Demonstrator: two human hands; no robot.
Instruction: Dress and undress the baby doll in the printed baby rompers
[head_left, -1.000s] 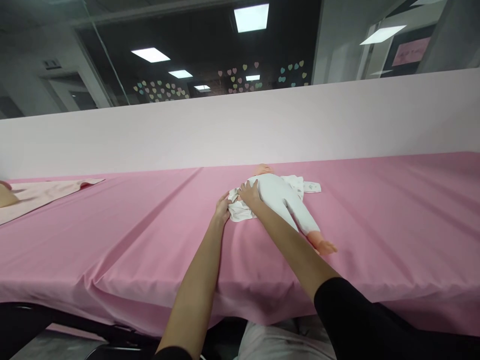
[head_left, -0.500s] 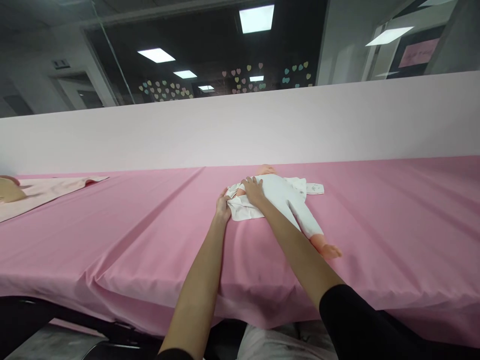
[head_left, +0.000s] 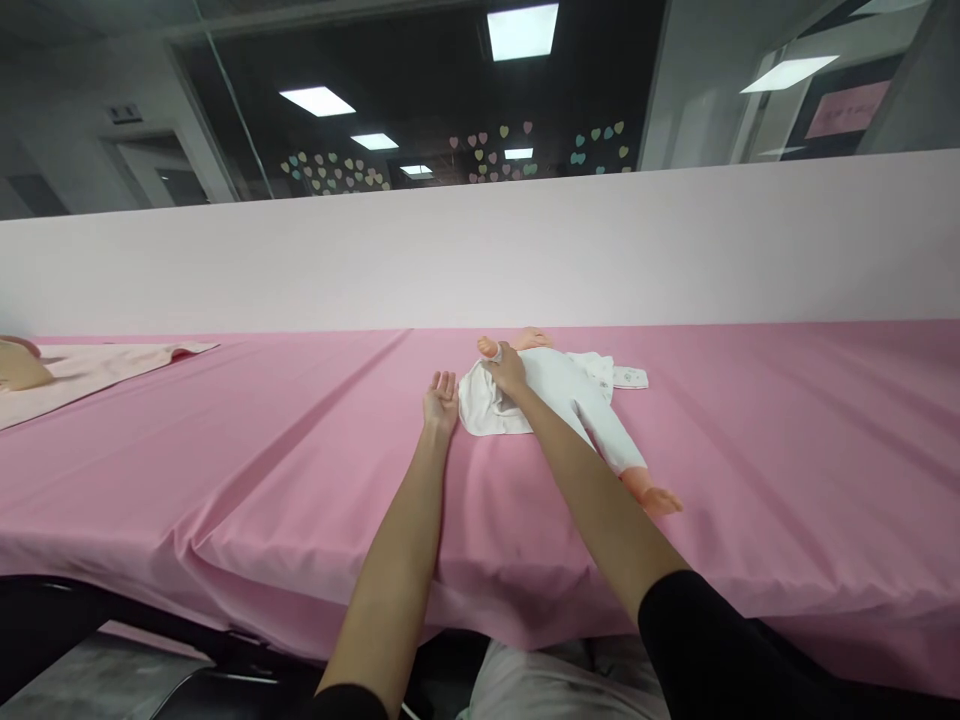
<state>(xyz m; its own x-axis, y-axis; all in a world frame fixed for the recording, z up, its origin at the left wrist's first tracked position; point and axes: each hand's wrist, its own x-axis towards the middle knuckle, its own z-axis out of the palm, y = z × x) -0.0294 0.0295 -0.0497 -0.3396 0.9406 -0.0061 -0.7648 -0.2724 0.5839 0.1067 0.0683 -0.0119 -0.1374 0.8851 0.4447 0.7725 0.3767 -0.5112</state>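
A baby doll point(head_left: 570, 390) in a white sleepsuit lies on its back on the pink table cover point(head_left: 262, 440), head toward the far wall, one bare foot point(head_left: 654, 497) pointing at me. My right hand point(head_left: 504, 366) is closed on the doll's near arm, lifting its small pink hand point(head_left: 487, 347) out of the loose white sleeve. My left hand point(head_left: 441, 397) lies open and flat on the cover just left of the crumpled white cloth point(head_left: 484, 410), touching nothing else.
A pale pink cloth point(head_left: 97, 365) with a tan object point(head_left: 19, 368) on it lies at the far left. A low pale wall point(head_left: 600, 250) runs behind the table. The near table edge drops off in front of me.
My left hand let go of the white cloth and now rests flat beside it. My right hand moved up to the doll's arm and raised it.
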